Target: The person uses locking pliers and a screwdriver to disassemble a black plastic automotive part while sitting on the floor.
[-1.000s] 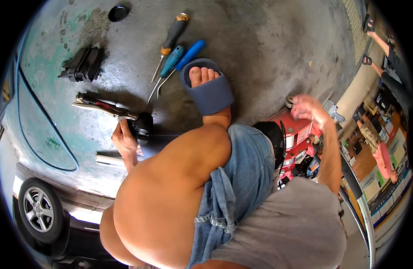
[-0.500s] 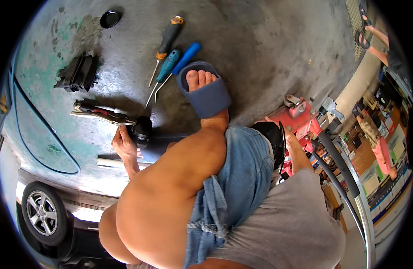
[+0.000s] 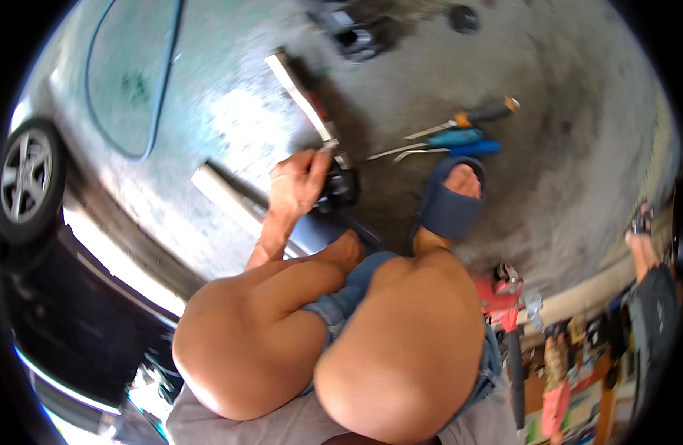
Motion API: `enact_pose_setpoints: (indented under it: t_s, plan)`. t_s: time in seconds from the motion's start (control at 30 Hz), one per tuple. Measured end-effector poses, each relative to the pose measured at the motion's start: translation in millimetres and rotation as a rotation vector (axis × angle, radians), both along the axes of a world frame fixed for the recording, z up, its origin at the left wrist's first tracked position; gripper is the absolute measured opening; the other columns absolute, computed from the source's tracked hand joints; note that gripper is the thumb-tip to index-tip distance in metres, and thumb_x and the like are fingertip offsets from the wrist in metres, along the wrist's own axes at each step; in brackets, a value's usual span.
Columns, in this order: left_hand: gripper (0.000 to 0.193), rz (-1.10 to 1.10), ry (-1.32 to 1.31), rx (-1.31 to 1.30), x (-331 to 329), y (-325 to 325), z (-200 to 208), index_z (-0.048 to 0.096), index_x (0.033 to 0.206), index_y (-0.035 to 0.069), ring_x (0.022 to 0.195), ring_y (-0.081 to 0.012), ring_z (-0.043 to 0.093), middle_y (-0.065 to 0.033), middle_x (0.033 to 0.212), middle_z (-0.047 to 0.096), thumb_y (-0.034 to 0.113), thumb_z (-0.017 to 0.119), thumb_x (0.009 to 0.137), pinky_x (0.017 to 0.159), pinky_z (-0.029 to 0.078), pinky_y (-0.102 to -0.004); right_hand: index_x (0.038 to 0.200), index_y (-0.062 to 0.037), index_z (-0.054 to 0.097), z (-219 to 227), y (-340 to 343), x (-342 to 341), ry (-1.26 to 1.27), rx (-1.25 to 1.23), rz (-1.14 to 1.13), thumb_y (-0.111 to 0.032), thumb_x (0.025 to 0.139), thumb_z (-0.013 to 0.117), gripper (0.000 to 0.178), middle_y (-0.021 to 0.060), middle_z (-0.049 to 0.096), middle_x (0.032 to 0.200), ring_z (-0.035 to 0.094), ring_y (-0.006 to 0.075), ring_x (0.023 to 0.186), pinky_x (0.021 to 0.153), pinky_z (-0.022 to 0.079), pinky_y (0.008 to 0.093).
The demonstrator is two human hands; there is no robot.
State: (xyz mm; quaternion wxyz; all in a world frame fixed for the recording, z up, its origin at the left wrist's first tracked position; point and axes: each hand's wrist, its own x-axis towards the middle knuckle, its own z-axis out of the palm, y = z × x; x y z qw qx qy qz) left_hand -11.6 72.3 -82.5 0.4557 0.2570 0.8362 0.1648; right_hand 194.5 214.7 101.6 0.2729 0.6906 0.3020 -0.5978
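My left hand point(image 3: 298, 182) reaches down past my knee, its fingers curled round a black rounded part point(image 3: 341, 188) close to the floor. Against that part, by my thumb, lie the jaws of silver pliers point(image 3: 306, 96) with some red on them; their handles point away to the upper left. A pale bar point(image 3: 224, 194) lies left of my wrist. Beyond my sandalled foot point(image 3: 451, 208) are an orange-and-black screwdriver point(image 3: 488, 111), a teal-handled tool point(image 3: 456, 138) and a blue-handled hooked tool point(image 3: 476, 148). My right hand is out of the picture.
A black housing point(image 3: 360, 38) and a round black cap point(image 3: 464, 19) lie on the far floor. A blue hose point(image 3: 157, 104) loops at the left, beyond a car wheel point(image 3: 26, 178). Right of my knee stands a red floor jack point(image 3: 499, 293). Other people show at the far right.
My view has swung, shifting the floor things rightward. My right arm, earlier by the red jack, has gone out of view. My left hand stays at the black part and pliers.
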Motion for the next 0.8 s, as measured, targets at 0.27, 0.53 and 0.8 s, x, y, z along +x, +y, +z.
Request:
enact_pose_setpoints:
  t_s: [0.27,0.53,0.8]
  plan:
    - [0.04,0.003,0.104,0.038,-7.5,-16.1,6.4,0.068,0.078,0.004,0.07,-0.0431,0.065,-0.0212,0.073,0.065,0.036,0.058,0.1,0.066,0.051,-0.05,0.119,-0.0063,0.069,77.8,29.0,-133.3,0.196,0.231,1.387,-0.014,0.084,0.062,0.036,0.0162,0.064,0.133,0.062,0.0359,0.121,0.1,0.051,0.0422]
    - [0.044,-0.062,0.115,0.176,-8.7,-23.3,-0.7,0.067,0.078,0.003,0.074,-0.0441,0.063,-0.0223,0.075,0.065,0.036,0.053,0.103,0.068,0.05,-0.0509,0.113,-0.0044,0.07,51.1,17.8,-112.2,0.494,0.368,1.013,-0.016,0.087,0.06,0.03,0.0151,0.065,0.127,0.061,0.0332,0.116,0.098,0.05,0.0394]
    - [0.047,-0.055,0.127,0.178,-6.2,-23.2,-2.5,0.068,0.081,0.002,0.078,-0.0449,0.065,-0.0228,0.077,0.067,0.039,0.048,0.104,0.074,0.052,-0.0523,0.112,-0.0042,0.069,-39.2,59.3,30.0,0.292,0.305,0.821,-0.023,0.092,0.061,0.029,0.0118,0.066,0.119,0.06,0.0273,0.108,0.095,0.049,0.0359]
